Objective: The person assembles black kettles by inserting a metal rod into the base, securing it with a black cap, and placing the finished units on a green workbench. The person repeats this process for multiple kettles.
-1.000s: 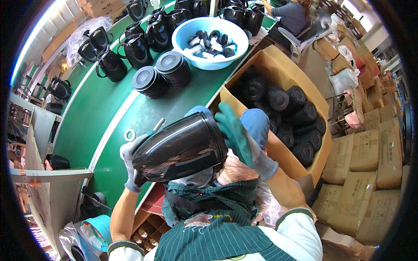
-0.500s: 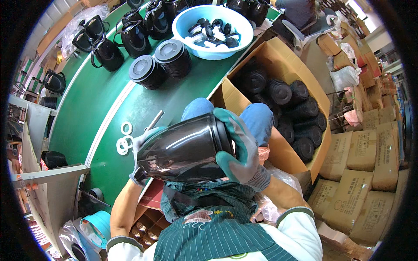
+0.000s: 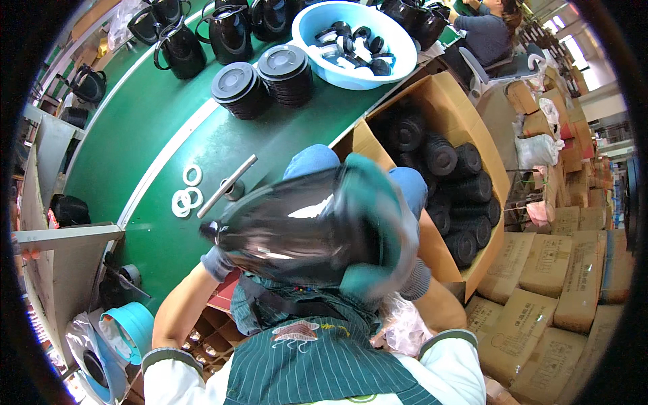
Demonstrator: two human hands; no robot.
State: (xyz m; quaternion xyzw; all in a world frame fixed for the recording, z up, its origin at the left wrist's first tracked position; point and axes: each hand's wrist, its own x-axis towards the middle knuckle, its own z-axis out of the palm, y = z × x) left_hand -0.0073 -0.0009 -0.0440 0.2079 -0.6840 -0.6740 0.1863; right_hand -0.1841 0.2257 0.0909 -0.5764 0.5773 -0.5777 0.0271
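A glossy black jug (image 3: pixel 283 226) lies on its side above my lap, narrow spout end to the left. My left hand (image 3: pixel 218 262), in a grey glove, supports that end; its fingers are hidden behind the jug. Around the wide base at the right is my right hand (image 3: pixel 388 233), in a green-and-grey glove, closed on it and smeared by motion. Beyond the jug, a metal rod (image 3: pixel 229 183) rests slanted on the green table (image 3: pixel 158 256), by a small dark round part. Several white rings (image 3: pixel 192 175) lie left of the rod.
Two stacks of black discs (image 3: pixel 237 91) and a blue basin (image 3: pixel 310 27) of small black-and-white parts stand further back, near more black jugs (image 3: pixel 181 54). At right is an open carton (image 3: pixel 486 121) of black ribbed parts. A co-worker (image 3: pixel 482 34) sits beyond.
My right hand has shifted around the jug's base and is now blurred. The jug's spout end has moved slightly left and up, and the whole view has shifted a little.
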